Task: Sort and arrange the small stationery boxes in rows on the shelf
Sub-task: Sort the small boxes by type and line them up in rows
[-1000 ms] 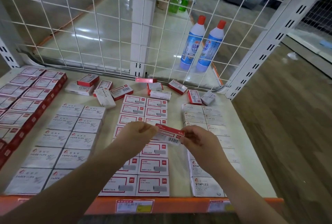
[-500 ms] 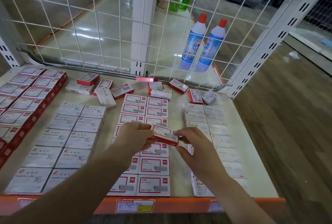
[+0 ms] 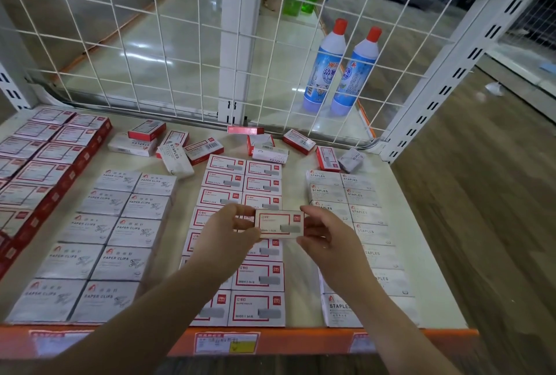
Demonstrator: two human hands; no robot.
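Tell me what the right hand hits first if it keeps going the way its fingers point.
The red-framed box it already pinches, with the left hand just beyond on the far end. Depth is unclear.

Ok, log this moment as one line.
red-framed box | held by left hand and right hand | above red-framed rows | loose boxes remain at back

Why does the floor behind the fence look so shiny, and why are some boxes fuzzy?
Head view: ceiling lights glare off the glossy floor behind the wire grid; the wide lens bends the shelf posts outward; the paper-clip boxes near the left corner look soft and smeared, while the box held in both hands is sharper.
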